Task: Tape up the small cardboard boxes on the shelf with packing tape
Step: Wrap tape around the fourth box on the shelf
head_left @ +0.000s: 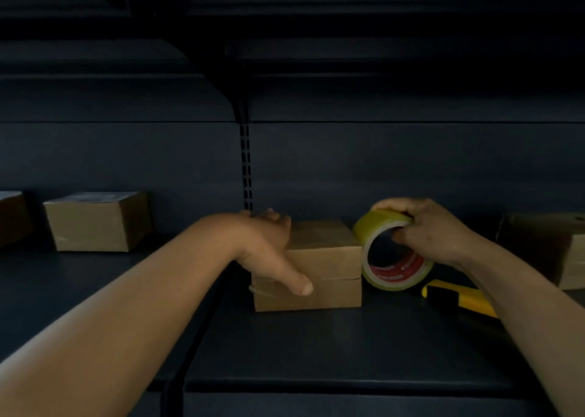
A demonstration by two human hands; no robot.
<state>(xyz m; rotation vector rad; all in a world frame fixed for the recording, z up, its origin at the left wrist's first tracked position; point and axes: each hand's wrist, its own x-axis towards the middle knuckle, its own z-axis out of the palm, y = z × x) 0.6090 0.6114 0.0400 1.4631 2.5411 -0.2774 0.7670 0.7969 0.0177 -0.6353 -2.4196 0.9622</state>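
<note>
So the small cardboard box (323, 264) being worked on sits dead centre on the dark metal shelf (316, 347), flaps closed with the seam running across its front face. Left hand (269, 245) is clamped over its 9 o'clock end, thumb pressed flat on the front right at the seam and the fingers curled over the top back edge, so it's got a proper hold on it. At the box's 3 o'clock, touching or just about touching its top corner, is the roll of packing tape (392, 252), yellowish with a red-printed core, standing on edge. Right hand (427, 230) grips the roll from above, fingers hooked through the hole and wrapped round the rim. A yellow and black utility knife (456, 296) lies on the shelf at roughly 4 o'clock from the roll, partly under the right forearm. Another box (95, 223) sits way off at 9 o'clock, a sliver of one more at the far left edge, and one in shadow (550, 252) at 3 o'clock
</note>
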